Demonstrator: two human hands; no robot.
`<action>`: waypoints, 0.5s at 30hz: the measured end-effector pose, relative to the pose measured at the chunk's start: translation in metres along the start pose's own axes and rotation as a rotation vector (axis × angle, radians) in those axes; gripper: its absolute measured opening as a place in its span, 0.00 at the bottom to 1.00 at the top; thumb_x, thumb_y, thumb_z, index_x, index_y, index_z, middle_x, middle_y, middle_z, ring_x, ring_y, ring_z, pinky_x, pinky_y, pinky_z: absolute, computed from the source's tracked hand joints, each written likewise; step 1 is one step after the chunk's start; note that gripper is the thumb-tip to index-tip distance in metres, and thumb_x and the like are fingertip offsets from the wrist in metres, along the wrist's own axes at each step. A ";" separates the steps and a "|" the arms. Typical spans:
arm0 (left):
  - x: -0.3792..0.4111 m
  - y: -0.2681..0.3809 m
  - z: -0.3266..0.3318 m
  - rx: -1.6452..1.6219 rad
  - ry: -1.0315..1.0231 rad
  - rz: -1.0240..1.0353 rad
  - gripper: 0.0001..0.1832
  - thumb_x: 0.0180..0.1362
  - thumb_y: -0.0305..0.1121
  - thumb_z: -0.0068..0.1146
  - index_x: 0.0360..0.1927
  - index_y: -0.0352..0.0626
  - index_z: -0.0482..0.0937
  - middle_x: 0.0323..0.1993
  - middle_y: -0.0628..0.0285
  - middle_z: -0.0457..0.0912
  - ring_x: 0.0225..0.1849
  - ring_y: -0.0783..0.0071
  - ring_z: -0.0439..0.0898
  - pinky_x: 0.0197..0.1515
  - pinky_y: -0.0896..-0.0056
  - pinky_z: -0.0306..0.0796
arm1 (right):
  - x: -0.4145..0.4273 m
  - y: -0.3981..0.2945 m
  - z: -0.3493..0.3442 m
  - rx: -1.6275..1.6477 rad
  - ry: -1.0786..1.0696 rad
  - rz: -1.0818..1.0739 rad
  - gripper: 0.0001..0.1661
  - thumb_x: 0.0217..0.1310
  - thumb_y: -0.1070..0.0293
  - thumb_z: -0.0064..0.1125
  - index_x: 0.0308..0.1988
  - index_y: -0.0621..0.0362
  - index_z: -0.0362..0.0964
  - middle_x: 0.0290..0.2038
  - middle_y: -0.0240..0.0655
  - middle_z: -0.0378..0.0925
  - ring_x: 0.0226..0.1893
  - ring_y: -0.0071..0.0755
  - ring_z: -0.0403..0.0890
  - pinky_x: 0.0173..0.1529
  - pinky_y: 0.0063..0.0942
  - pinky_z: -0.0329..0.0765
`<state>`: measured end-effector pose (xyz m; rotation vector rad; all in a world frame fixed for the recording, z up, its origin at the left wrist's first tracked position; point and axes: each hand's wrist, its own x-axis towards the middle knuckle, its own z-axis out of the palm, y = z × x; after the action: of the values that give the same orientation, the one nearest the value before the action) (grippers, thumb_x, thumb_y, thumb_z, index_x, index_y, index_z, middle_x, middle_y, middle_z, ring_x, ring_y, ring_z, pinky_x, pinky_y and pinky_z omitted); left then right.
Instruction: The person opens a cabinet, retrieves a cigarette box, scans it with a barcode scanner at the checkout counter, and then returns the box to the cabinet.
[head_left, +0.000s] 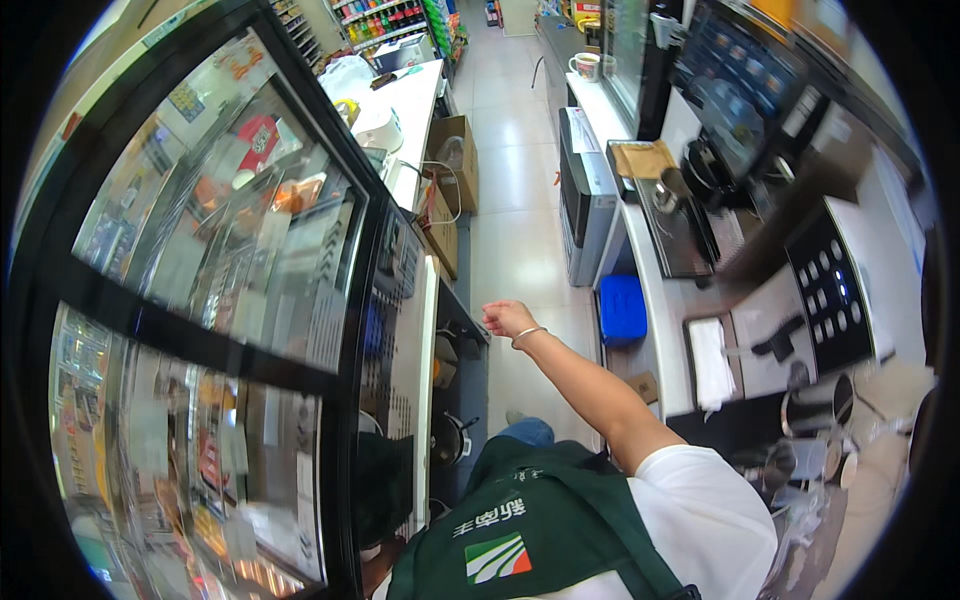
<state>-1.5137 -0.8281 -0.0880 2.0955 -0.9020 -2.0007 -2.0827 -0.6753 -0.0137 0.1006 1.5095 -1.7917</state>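
My right hand, with a bracelet at the wrist, is held over the aisle floor, its fingers loosely curled and no object visible in it. A green apron covers my front. My left hand is out of view; only a bit of skin shows low beside the glass display case. Within that case are packaged foods on shelves, blurred by glare.
Left, a white counter stands above cardboard boxes. To the right are a blue bin, an espresso machine's drip tray, a folded white cloth, a control panel and metal pitchers. Drinks shelves stand far ahead.
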 end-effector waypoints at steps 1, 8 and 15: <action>0.003 0.012 0.014 -0.016 0.013 -0.016 0.14 0.60 0.38 0.57 0.47 0.45 0.77 0.36 0.59 0.83 0.34 0.66 0.83 0.33 0.66 0.77 | 0.025 -0.013 0.005 0.001 0.000 -0.008 0.11 0.59 0.69 0.57 0.43 0.58 0.76 0.30 0.31 0.80 0.25 0.22 0.79 0.31 0.21 0.77; 0.014 0.081 0.097 -0.011 0.063 -0.027 0.15 0.60 0.38 0.57 0.48 0.46 0.77 0.36 0.58 0.83 0.34 0.66 0.83 0.33 0.66 0.77 | 0.209 -0.074 0.048 -0.185 0.005 -0.174 0.11 0.55 0.68 0.60 0.40 0.60 0.77 0.29 0.36 0.81 0.25 0.25 0.80 0.28 0.24 0.76; 0.002 0.087 0.187 -0.164 0.174 -0.072 0.16 0.60 0.39 0.57 0.49 0.46 0.77 0.37 0.58 0.83 0.35 0.65 0.83 0.32 0.66 0.77 | 0.365 -0.109 0.127 -0.628 0.205 -0.357 0.22 0.46 0.58 0.71 0.36 0.63 0.76 0.31 0.39 0.82 0.32 0.39 0.83 0.40 0.34 0.79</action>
<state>-1.7188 -0.8408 -0.0738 2.1955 -0.6204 -1.8196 -2.3503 -0.9685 -0.0769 -0.3232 2.2861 -1.5080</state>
